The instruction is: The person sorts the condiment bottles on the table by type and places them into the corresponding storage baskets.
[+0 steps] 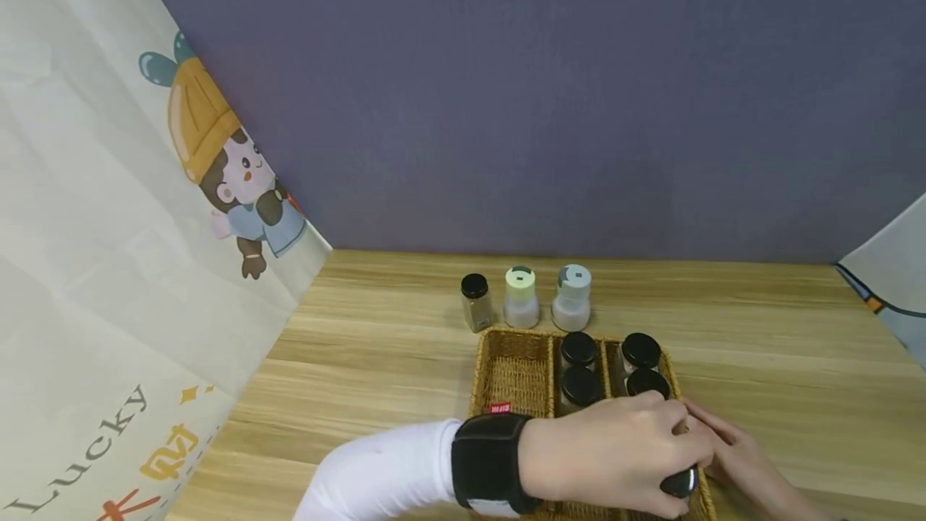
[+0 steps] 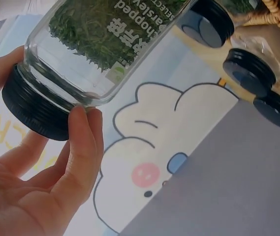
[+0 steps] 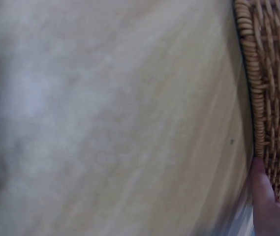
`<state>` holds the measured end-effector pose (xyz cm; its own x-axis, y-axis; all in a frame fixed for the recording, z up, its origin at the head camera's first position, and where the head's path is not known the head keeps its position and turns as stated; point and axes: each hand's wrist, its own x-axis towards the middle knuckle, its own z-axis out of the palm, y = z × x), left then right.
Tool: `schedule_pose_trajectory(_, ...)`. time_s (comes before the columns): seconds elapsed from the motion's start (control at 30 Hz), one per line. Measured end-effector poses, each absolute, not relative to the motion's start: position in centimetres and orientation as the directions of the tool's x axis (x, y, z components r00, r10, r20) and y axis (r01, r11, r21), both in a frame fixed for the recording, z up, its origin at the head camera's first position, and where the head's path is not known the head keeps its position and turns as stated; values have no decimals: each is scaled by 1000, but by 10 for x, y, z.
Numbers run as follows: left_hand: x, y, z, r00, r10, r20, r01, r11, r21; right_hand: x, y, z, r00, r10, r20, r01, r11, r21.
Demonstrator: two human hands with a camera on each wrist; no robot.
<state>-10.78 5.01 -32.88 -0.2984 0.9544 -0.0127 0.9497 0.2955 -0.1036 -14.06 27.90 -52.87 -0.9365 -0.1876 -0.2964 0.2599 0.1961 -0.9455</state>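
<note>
a white long sleeve (image 1: 383,469) – ending at a broad black wrist strap (image 1: 486,461) – bare hands.

Right wrist view: my fingertip (image 3: 264,196) touches the wicker basket (image 3: 272,98) wall at its lower outer edge; basket sits on blurred wooden table (image 3: 120,123), frame's right side

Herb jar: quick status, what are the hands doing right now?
Left hand grips the herb jar by its black lid, over the basket. Right hand rests against the basket's right side. Four black-lidded jars already inside; nothing blocking.
</note>
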Motion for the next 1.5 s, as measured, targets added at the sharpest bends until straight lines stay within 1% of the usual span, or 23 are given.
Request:
schedule_pose_trajectory(0.13,-107,54,-335,-288,958,-23,955,285,-80,-141,277,-523,-915,-175,-364,310,276,-910)
schedule_pose_trajectory(0.2,-107,56,-338,-278,960,-28,959,276,-69,-142,277,-520,-908,-168,-384,315,333,-889)
schedule_pose_trajectory(0.27,-107,58,-340,-285,957,-58,958,282,-52,-143,277,-518,-908,-160,-387,306,376,-874)
schedule_pose_trajectory(0.37,-108,61,-343,-284,956,-81,959,282,-30,-143,277,-518,-914,-166,-371,282,399,-873)
schedule_pose_trajectory(0.47,-109,62,-345,-254,965,-70,967,253,-19,-143,278,-520,-924,-167,-343,251,412,-876)
schedule_pose_trajectory(0.57,-110,63,-345,-235,969,-79,972,236,0,-143,278,-523,-937,-165,-309,219,410,-885)
schedule_pose_trajectory(0.7,-109,65,-348,-237,966,-98,971,239,1,-142,279,-526,-946,-160,-281,209,360,-909)
schedule_pose_trajectory(0.9,-108,69,-355,-244,965,-100,969,239,-55,-142,280,-528,-927,-194,-322,267,267,-926)
schedule_pose_trajectory(1.07,-108,72,-360,-233,969,-77,968,225,-107,-143,279,-529,-925,-178,-336,289,248,-925)
schedule_pose_trajectory(1.2,-108,74,-364,-227,973,-50,970,220,-107,-143,278,-528,-930,-170,-325,266,300,-916)
schedule_pose_trajectory(1.3,-107,75,-367,-220,974,-45,970,214,-112,-143,277,-526,-925,-161,-344,279,327,-903)
schedule_pose_trajectory(1.33,-107,76,-368,-217,975,-44,969,209,-132,-143,277,-524,-922,-156,-353,290,324,-900)
schedule_pose_trajectory(1.47,-106,78,-371,-205,976,-72,970,193,-148,-142,276,-521,-914,-154,-374,323,280,-904)
schedule_pose_trajectory(1.5,-106,79,-372,-210,974,-85,969,196,-148,-142,276,-521,-916,-153,-372,320,281,-905)
